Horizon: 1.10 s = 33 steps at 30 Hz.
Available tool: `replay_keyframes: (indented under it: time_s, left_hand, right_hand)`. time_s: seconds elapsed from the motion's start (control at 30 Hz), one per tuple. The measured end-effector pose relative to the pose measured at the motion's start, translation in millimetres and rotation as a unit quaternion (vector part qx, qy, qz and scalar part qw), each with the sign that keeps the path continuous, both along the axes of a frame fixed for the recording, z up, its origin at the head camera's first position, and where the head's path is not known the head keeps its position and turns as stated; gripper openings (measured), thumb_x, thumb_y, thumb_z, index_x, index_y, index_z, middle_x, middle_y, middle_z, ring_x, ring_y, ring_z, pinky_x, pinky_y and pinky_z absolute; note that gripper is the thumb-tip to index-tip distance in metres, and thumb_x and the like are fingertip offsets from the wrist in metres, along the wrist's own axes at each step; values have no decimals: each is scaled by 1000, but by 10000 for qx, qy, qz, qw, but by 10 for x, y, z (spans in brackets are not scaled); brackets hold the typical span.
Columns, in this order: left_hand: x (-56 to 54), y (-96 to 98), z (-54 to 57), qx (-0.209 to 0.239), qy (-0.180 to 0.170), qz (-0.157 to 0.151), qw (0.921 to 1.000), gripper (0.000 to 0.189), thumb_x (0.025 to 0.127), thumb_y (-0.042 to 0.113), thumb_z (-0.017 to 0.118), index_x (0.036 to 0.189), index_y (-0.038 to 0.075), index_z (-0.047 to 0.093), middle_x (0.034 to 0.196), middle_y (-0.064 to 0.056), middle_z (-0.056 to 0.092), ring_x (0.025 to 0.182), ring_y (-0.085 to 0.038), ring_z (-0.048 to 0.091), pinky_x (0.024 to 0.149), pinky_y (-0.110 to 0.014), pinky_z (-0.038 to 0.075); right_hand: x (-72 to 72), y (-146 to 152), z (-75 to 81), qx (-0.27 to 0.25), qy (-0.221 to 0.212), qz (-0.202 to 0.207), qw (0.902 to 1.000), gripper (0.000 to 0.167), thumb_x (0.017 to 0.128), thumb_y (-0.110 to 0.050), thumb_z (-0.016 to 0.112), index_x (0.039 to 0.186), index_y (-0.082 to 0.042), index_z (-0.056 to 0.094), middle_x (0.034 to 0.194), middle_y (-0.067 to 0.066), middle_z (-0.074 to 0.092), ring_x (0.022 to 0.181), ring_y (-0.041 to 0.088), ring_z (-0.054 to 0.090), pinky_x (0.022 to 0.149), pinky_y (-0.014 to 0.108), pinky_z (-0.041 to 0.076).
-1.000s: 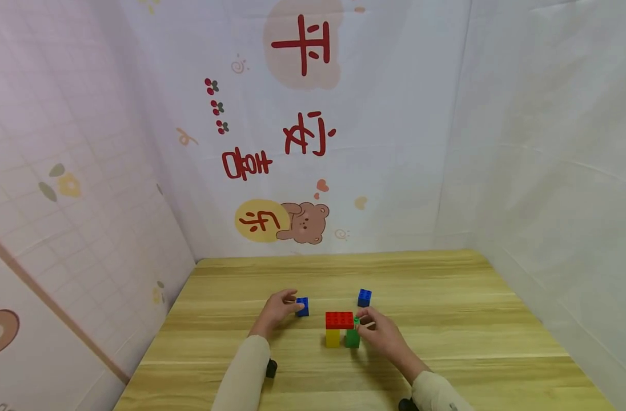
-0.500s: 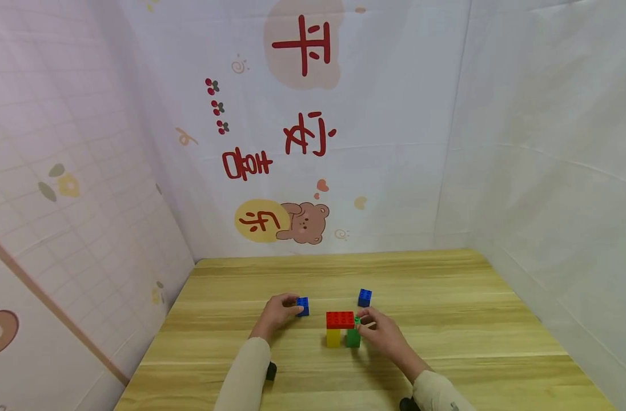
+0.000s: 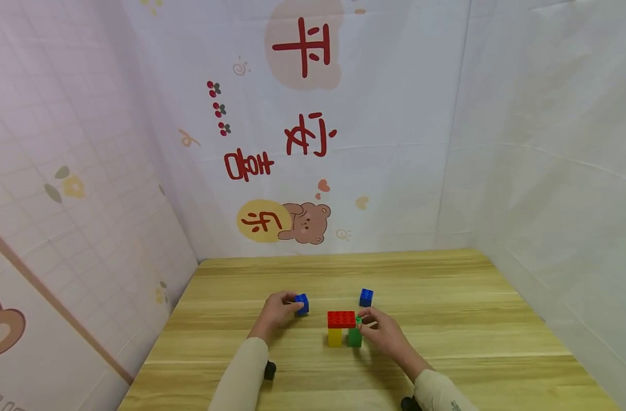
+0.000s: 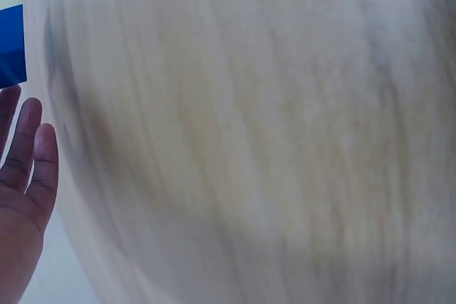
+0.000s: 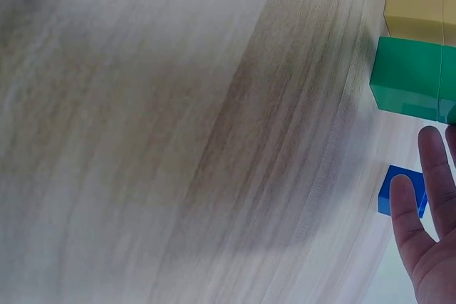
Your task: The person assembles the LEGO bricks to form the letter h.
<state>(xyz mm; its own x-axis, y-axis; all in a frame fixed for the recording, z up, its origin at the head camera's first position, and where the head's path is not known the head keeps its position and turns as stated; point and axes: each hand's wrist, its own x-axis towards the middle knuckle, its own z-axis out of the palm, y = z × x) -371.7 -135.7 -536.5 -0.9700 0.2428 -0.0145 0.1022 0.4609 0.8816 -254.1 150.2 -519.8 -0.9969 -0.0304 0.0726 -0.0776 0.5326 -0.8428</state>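
Observation:
In the head view my left hand (image 3: 278,309) pinches a blue toy building brick (image 3: 303,301) between thumb and fingers, the brick slightly tilted. Only an edge of that brick (image 4: 11,46) shows in the left wrist view, above spread fingers. To the right stands a small arch: a red brick (image 3: 341,318) lies across a yellow brick column (image 3: 334,337) and a green brick column (image 3: 354,338). My right hand (image 3: 386,332) holds the top of the green column with thumb and index finger, a green stud showing between them. In the right wrist view its other fingers extend beyond the green bricks (image 5: 406,76).
A second blue brick (image 3: 366,297) sits on the wooden table (image 3: 421,285) behind the right hand. Fabric walls with printed red characters and a bear (image 3: 310,222) enclose the table at the back and sides.
My left hand has closed its grip on the left blue brick, which now tilts a little. The right hand stays at the green column, and the arch stands as before.

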Motion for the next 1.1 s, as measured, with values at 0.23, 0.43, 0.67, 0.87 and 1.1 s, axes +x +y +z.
replay_keyframes:
  time_s: [0.23, 0.43, 0.67, 0.87, 1.1]
  left_hand:
    - [62, -42, 100, 96, -111, 57, 9999, 33, 94, 26, 71, 119, 5, 67, 107, -6, 67, 99, -22, 60, 90, -44, 49]
    - [73, -85, 127, 85, 23, -18, 10000, 37, 93, 28, 72, 121, 3, 65, 108, -7, 67, 99, -22, 60, 87, -43, 50]
    - [116, -135, 185, 171, 46, -161, 9997, 39, 93, 29, 71, 123, 4, 65, 111, -7, 66, 103, -23, 61, 88, -41, 52]
    - [206, -156, 319, 227, 219, -342, 9989, 39, 92, 32, 72, 121, 6, 66, 108, -5, 67, 99, -21, 62, 86, -40, 53]
    - [328, -123, 502, 222, 396, -525, 9976, 42, 91, 39, 72, 122, 12, 67, 108, -2, 67, 101, -22, 62, 84, -39, 54]
  right_hand:
    - [-14, 15, -31, 33, 41, 22, 10000, 20, 91, -18, 70, 109, -14, 63, 105, 7, 69, 87, 24, 65, 76, 44, 55]
    - [-8, 16, -34, -6, 46, 7, 10000, 20, 91, -17, 70, 109, -13, 64, 105, 7, 69, 86, 24, 65, 76, 44, 55]
    - [-9, 7, -52, -15, 32, 38, 10000, 20, 90, -16, 70, 109, -13, 64, 105, 7, 69, 86, 24, 65, 77, 45, 55]
    - [-9, -11, -49, -29, -39, 73, 10000, 20, 91, -16, 69, 110, -13, 64, 107, 7, 69, 87, 24, 65, 78, 45, 55]
    - [-18, 16, -42, -8, -72, 20, 10000, 20, 91, -16, 69, 111, -13, 64, 107, 7, 68, 88, 23, 65, 78, 46, 55]
